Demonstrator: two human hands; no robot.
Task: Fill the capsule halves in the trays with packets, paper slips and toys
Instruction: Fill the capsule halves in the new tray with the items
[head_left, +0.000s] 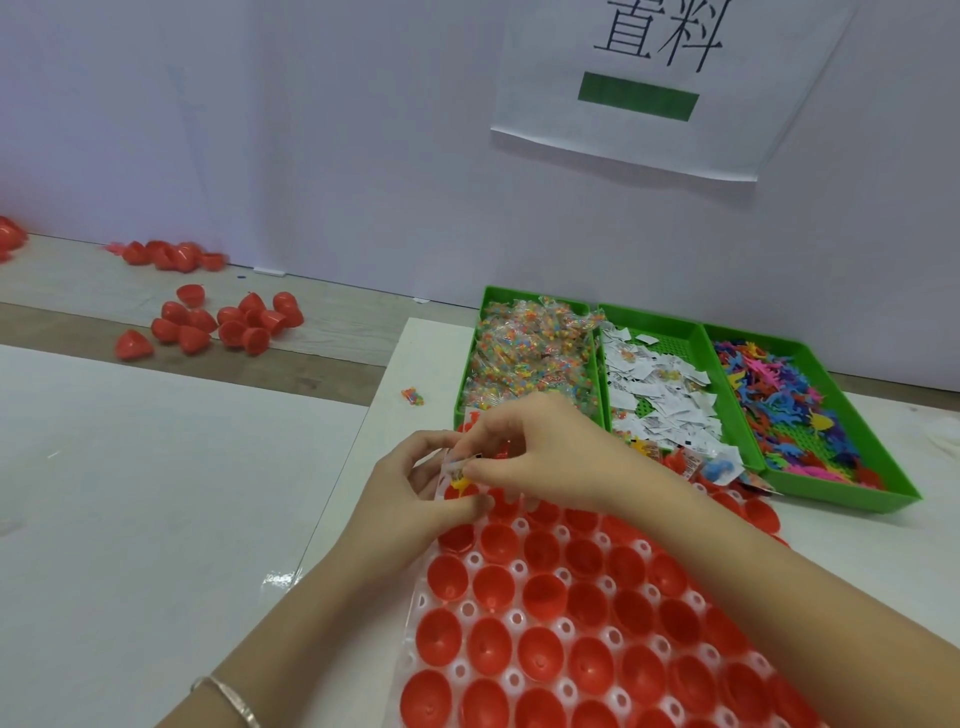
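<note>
A clear tray (470, 608) full of red capsule halves (493, 584) lies in front of me. Over its far left corner, my left hand (415, 483) and my right hand (540, 447) together pinch a small bundle: a paper slip (451, 464) and a yellow toy (460, 484). Behind stand three green bins: bead packets (530, 358), paper slips (654, 395), colourful toys (789, 400). A few far capsule halves near the bins hold contents (719, 467).
Loose red capsule halves (228, 325) lie scattered on the wooden strip at the back left. One stray bead packet (413, 396) lies on the white table left of the bins. A white wall with a paper sign (649, 88) stands behind.
</note>
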